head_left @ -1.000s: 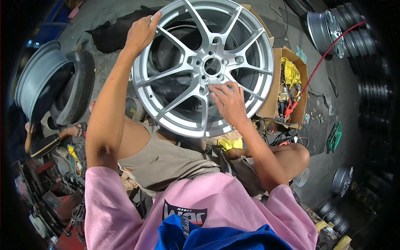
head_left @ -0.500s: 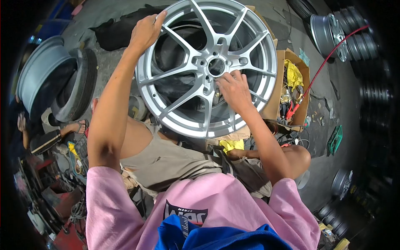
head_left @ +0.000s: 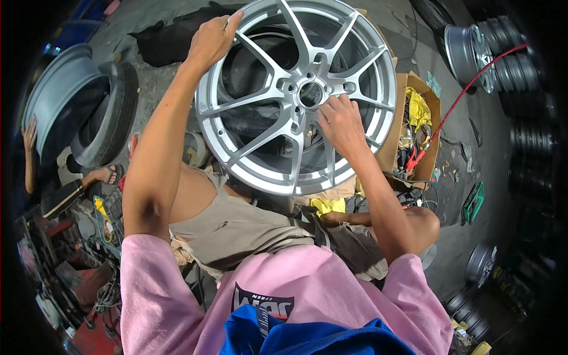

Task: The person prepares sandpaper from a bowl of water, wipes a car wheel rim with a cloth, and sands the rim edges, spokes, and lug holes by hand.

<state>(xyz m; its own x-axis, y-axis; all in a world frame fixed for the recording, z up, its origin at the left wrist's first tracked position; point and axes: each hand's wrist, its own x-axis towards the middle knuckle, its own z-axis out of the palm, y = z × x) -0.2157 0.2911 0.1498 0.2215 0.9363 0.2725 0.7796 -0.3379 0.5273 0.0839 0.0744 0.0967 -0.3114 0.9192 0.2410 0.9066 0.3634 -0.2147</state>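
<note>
A silver multi-spoke alloy wheel (head_left: 302,36) lies face up in front of me, above my folded legs. My left hand (head_left: 214,40) grips its outer rim at the upper left, with the index finger along the edge. Close to the centre bore, my right hand (head_left: 343,125) presses its bent fingers onto a spoke, just right of and below the hole. Whatever may sit under those fingertips is hidden. A dark tyre (head_left: 248,56) shows between the spokes beneath the wheel.
A cardboard box (head_left: 434,157) with tools and yellow cloth (head_left: 419,111) stands at right, with a red hose (head_left: 458,92) beside it. Another person's hand (head_left: 29,135) touches a large rim (head_left: 56,97) at left, near a tyre (head_left: 121,112). More wheels (head_left: 461,50) stand at far right.
My right hand has moved slightly right and down, away from the hub. The wheel sits slightly further right in view. The other person's hand has risen onto the large rim at left.
</note>
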